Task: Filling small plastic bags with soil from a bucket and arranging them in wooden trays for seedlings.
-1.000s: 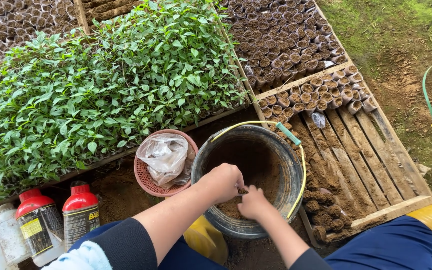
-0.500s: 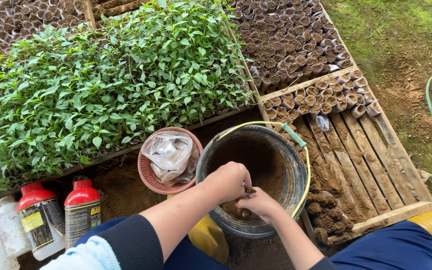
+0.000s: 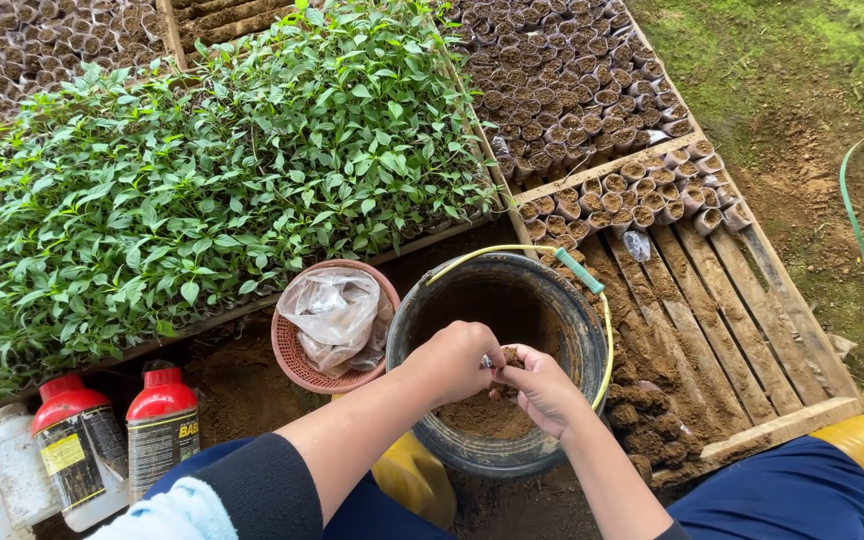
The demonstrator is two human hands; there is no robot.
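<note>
Red-capped labelled bottles (image 3: 162, 428) bottom left; clear plastic bag (image 3: 332, 312) in basket (image 3: 287, 362).

The left hand (image 3: 452, 362) is curled into a loose fist, its fingertips meeting those of the cupped right hand (image 3: 542, 388); both forearms are bare.

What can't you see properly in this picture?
Head view:
- What the left hand and right hand pinch: hidden by fingers.
- Bucket bottom: covered by soil and hands.
- Bottles: cut off by the edge.
- Basket contents: hidden under a plastic bag.
</note>
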